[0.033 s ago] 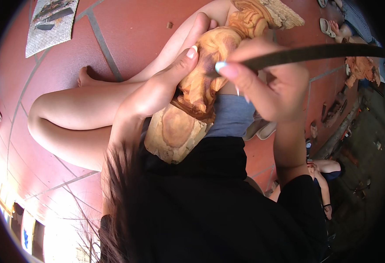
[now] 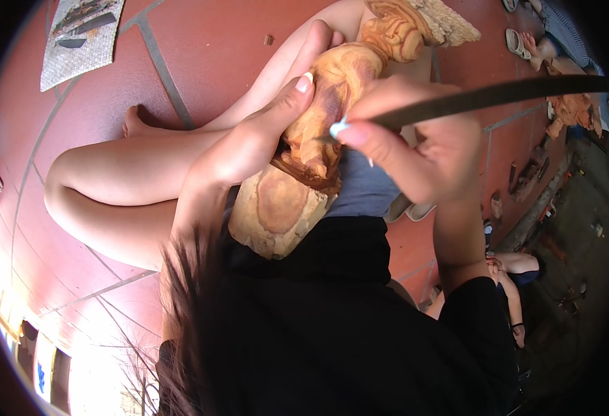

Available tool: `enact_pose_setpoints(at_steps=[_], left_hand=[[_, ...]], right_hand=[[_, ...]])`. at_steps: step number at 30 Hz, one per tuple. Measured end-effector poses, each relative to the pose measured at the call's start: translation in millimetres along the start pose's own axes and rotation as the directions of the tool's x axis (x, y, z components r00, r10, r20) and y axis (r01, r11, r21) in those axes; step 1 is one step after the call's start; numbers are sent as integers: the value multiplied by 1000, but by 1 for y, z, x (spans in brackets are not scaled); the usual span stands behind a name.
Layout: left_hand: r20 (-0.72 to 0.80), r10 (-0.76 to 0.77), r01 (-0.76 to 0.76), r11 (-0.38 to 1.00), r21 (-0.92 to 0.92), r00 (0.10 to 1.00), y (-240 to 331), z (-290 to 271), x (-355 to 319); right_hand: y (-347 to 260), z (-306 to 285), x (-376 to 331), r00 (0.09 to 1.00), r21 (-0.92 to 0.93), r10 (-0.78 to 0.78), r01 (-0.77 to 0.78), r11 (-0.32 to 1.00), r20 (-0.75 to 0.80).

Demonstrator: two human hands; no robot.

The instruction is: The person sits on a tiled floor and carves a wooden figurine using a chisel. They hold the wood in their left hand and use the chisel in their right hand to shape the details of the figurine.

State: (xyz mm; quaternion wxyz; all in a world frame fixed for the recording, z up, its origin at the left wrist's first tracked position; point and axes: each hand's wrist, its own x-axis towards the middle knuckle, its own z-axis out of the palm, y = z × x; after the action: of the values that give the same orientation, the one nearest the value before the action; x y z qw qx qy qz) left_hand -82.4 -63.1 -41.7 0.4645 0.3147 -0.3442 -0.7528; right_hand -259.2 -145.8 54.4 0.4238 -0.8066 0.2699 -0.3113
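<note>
Across my lap lies a carved wooden figure (image 2: pixel 342 73) of orange-brown wood, with curling shapes at its far end and a pale, bark-edged block (image 2: pixel 276 208) at its near end. My left hand (image 2: pixel 259 135) grips the figure's left side, thumb pressed on top and the other fingers hidden beneath. Pinched in my right hand (image 2: pixel 415 142) is a long, dark, narrow file-like tool (image 2: pixel 498 97) that stretches off to the right. Its tip meets the carving's near half, just by my thumb; fingers hide part of it.
Red floor tiles (image 2: pixel 200 41) surround my crossed legs. At the far left a woven mat (image 2: pixel 79 59) bears several dark blades. Another carved wooden piece (image 2: pixel 573 111) stands near other people at the right, with scattered tools (image 2: pixel 529 170) and a person's arm (image 2: pixel 512 298) further down.
My right hand and the tool have shifted slightly to the left and toward me along the carving. My left hand and the figure stay where they were.
</note>
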Motion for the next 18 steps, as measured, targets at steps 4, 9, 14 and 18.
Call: enact_pose_setpoints(at_steps=[4, 9, 14, 18], left_hand=[[6, 71, -71, 997, 27, 997, -5, -1, 5], [22, 182, -184, 975, 121, 983, -3, 4, 10], [54, 151, -158, 975, 156, 987, 1, 5, 11], [44, 204, -208, 968, 138, 978, -5, 2, 10]], right_hand=[[1, 2, 0, 998, 54, 60, -59, 997, -11], [12, -5, 4, 1000, 31, 11, -10, 999, -10], [11, -6, 1, 997, 49, 57, -55, 997, -44], [9, 2, -3, 1000, 16, 4, -5, 1000, 13]])
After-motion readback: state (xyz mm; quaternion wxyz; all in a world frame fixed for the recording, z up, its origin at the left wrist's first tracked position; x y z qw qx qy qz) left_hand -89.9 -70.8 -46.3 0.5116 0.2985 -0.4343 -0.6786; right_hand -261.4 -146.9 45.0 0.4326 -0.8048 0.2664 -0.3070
